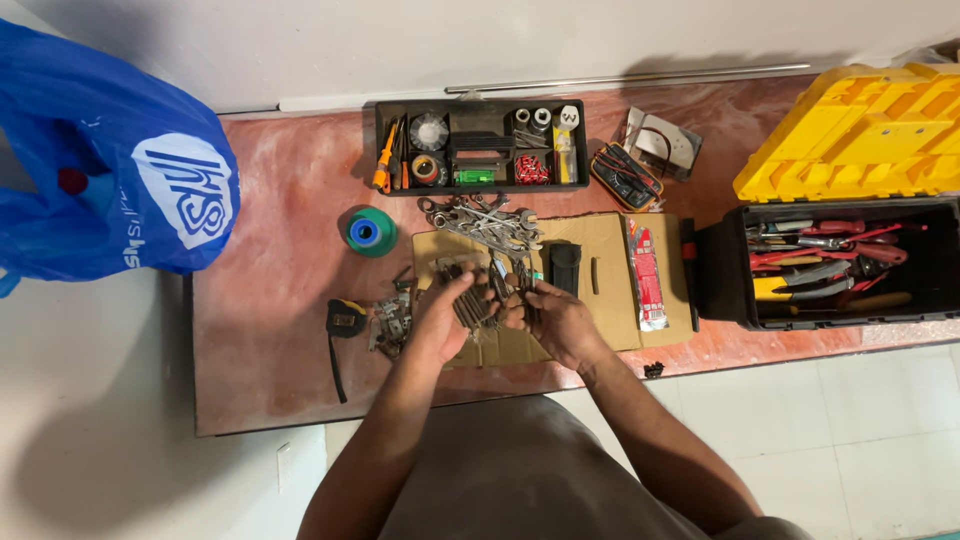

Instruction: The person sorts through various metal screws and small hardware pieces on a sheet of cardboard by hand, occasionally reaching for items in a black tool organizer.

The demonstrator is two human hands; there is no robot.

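My left hand (441,318) and my right hand (553,318) meet over a flat piece of brown cardboard (610,300) on a reddish mat. Both hands hold a bundle of small dark metal tools (478,300) between them, left fingers curled over it, right fingers gripping its right end. A pile of steel wrenches (485,222) lies just beyond the hands on the cardboard's far edge. A black pouch (565,268) rests right of the bundle.
A black organiser tray (480,145) sits at the back. An open yellow-lidded toolbox (840,262) with pliers stands at right. A red packet (646,272), multimeter (625,175), green tape roll (367,232), tape measure (346,318), small metal parts (392,320) and blue bag (110,170) lie around.
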